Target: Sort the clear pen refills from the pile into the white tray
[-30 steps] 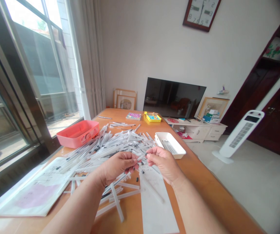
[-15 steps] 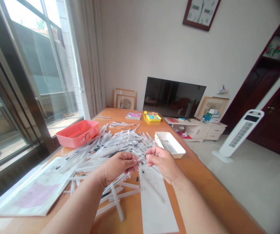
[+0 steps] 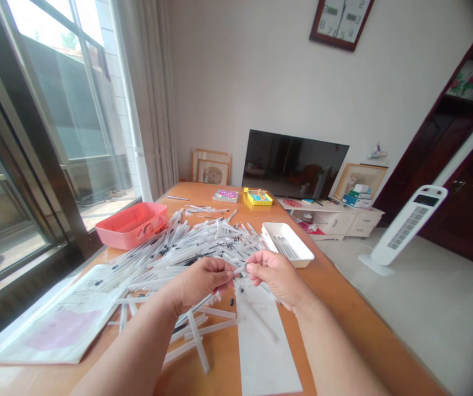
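My left hand is closed, its thumb and fingers pinched round a translucent pen barrel that bridges the short gap to my other hand. At the barrel's far end my right hand is closed too, thumb against forefinger on a small dark piece, mostly hidden by the fingertips. A heap of clear pen barrels with dark tips and thin refills spreads just beyond both hands. Below them, a strip of white paper carries one loose clear tube. A small black cap sits beside the paper.
A white tray with several slim tubes stands right of the heap, a red plastic basket left. A paper booklet lies front left. Farther back are a pen, a purple booklet and a yellow box on the wooden table.
Both hands remain almost in place, still pinching at the two ends of the barrel. The fingers shift only slightly, and the whole view moves a little.
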A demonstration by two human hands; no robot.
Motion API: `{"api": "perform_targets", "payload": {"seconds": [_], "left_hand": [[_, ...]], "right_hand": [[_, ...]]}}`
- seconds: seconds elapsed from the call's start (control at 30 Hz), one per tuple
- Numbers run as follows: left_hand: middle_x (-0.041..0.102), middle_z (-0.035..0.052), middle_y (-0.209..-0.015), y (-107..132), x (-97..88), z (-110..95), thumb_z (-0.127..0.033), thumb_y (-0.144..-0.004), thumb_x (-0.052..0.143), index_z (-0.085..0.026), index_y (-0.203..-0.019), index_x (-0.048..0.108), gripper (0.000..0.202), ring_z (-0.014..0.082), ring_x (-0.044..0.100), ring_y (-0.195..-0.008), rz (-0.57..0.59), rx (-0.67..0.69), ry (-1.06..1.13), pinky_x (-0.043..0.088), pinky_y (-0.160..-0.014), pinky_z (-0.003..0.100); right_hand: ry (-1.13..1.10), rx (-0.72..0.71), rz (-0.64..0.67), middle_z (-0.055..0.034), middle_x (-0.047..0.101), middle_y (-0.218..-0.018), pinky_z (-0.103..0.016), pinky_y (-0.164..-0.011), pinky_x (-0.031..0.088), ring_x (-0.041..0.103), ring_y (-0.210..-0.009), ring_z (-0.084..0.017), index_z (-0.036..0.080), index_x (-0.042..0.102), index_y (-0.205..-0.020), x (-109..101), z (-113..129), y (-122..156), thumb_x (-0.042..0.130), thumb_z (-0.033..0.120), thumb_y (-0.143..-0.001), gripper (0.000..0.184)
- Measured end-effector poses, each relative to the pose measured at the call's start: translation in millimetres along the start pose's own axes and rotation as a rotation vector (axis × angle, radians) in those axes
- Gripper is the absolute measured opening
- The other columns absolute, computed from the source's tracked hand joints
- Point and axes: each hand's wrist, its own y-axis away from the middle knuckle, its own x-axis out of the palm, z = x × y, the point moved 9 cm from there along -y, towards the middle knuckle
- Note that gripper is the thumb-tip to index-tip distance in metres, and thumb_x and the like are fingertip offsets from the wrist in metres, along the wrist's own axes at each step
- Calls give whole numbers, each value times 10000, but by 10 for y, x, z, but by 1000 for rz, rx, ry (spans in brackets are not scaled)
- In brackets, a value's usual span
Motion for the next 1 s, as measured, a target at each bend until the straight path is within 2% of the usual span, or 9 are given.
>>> {"api": "perform_targets", "payload": {"seconds": [0.2, 0.33, 0.47, 0.6, 0.7, 0.8, 0.9, 1.0], "left_hand": [[629, 35, -743, -32, 11, 69, -471, -861, 631, -115, -887, 702, 364, 129, 491, -630, 19, 43, -62, 395, -631, 267], [604, 21, -713, -39, 29, 60, -464, -859, 629, -122, -876, 695, 349, 129, 481, -632, 12, 60, -75, 408, -646, 272], [647, 35, -764, -39, 29, 44, -436, -856, 627, -139, -866, 682, 303, 142, 520, -667, -12, 66, -108, 426, -672, 279], [674, 54, -800, -42, 18, 39, -440, -863, 616, -139, -898, 681, 309, 152, 539, -684, -19, 69, -130, 434, -670, 284], [682, 63, -816, -41, -5, 25, -444, -868, 611, -130, -907, 679, 324, 148, 531, -684, -30, 71, -119, 440, -675, 285], [686, 69, -822, -37, -27, 12, -446, -867, 611, -125, -903, 676, 330, 145, 525, -685, -49, 72, -102, 443, -678, 284], [685, 68, -819, -40, -12, 18, -451, -864, 609, -127, -922, 686, 339, 151, 535, -687, -47, 71, -110, 446, -674, 288], [681, 64, -807, -47, 15, 39, -450, -860, 607, -130, -951, 700, 346, 160, 553, -687, -46, 54, -136, 450, -670, 295]], "right_hand": [[65, 48, 31, -16, 663, -747, -252, -573, 471, 580, -631, -127, 175, 625, -847, 8, -10, 20, 698, 373, -812, 214], [163, 64, 14, 2, 639, -715, -234, -514, 396, 528, -586, -116, 187, 592, -823, 8, -54, 12, 639, 463, -862, 282], [367, -47, -59, 33, 551, -613, -247, -532, 354, 451, -560, -113, 202, 533, -703, -20, -42, -33, 541, 566, -912, 420], [397, -96, -99, 28, 522, -572, -266, -558, 371, 473, -566, -135, 211, 529, -660, -50, -69, -68, 496, 630, -916, 492], [352, -78, -101, 12, 581, -610, -271, -577, 392, 516, -573, -145, 214, 585, -732, -76, -57, -59, 432, 629, -948, 493], [328, -89, -47, 5, 638, -722, -257, -586, 404, 544, -612, -138, 215, 607, -836, -30, 15, -28, 472, 574, -952, 401], [386, -127, -31, 19, 613, -696, -246, -593, 398, 530, -627, -131, 209, 580, -784, 11, 67, -14, 510, 523, -945, 360], [470, -145, -101, 29, 553, -614, -247, -561, 368, 484, -593, -132, 209, 542, -696, -29, 39, -37, 505, 557, -933, 422]]}}
